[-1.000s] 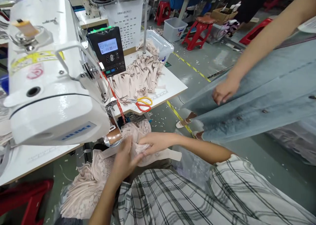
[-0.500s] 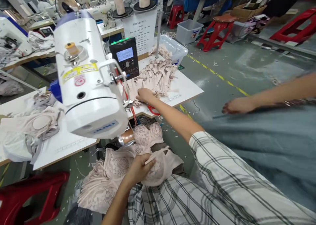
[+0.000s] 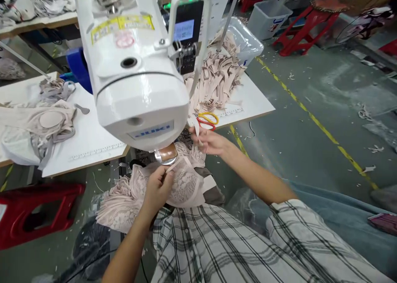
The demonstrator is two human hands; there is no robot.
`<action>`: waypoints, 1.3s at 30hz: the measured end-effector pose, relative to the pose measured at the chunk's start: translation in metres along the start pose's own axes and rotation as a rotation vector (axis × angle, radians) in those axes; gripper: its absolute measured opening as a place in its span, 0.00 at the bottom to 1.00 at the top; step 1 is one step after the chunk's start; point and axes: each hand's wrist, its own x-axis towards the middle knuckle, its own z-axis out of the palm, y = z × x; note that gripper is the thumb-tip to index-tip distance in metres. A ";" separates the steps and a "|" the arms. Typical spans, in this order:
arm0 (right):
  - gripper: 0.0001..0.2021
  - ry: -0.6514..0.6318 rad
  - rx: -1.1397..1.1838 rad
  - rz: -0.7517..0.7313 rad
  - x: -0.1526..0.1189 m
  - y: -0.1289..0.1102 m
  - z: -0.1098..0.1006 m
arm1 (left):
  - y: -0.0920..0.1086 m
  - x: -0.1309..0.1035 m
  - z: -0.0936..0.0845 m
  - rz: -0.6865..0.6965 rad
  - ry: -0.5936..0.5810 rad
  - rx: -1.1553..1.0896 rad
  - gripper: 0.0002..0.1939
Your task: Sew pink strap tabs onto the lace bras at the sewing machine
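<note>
While the left hand [image 3: 159, 185] pinches the upper edge of a pale pink lace bra [image 3: 186, 185] between thumb and fingers, the right hand [image 3: 211, 142] holds a narrow beige fabric strip [image 3: 197, 130] pinched at its fingertips. The bra lies in front of the plaid shirt [image 3: 198, 241], just below the head of a white JUKI sewing machine [image 3: 142, 101], with its lace cup facing up. The strip hangs from the right hand near the table's front edge, beside scissors [image 3: 208, 119] with one yellow and one red handle loop.

Behind the scissors, a loose heap of beige strips [image 3: 217, 80] covers part of the white tabletop [image 3: 256, 103], and a clear plastic bin [image 3: 243, 41] is at the heap's far side. A black control panel [image 3: 187, 37] with a lit screen is partly hidden by the machine's white frame. To the left of the bra, more lace bras [image 3: 119, 204] are bunched in overlapping layers, below the level of the tabletop.

Left of the machine, pale garments [image 3: 51, 121] lie on the white work surface, and a red plastic stool [image 3: 40, 212] is lower down. Yellow tape [image 3: 297, 101] crosses the green floor at the right, where another red stool [image 3: 307, 26] stands beyond the table. Blue denim fabric [image 3: 328, 204] shows at the lower right.
</note>
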 end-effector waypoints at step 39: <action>0.13 0.196 0.421 0.152 -0.049 0.037 0.071 | 0.019 -0.007 -0.005 -0.045 -0.092 0.110 0.20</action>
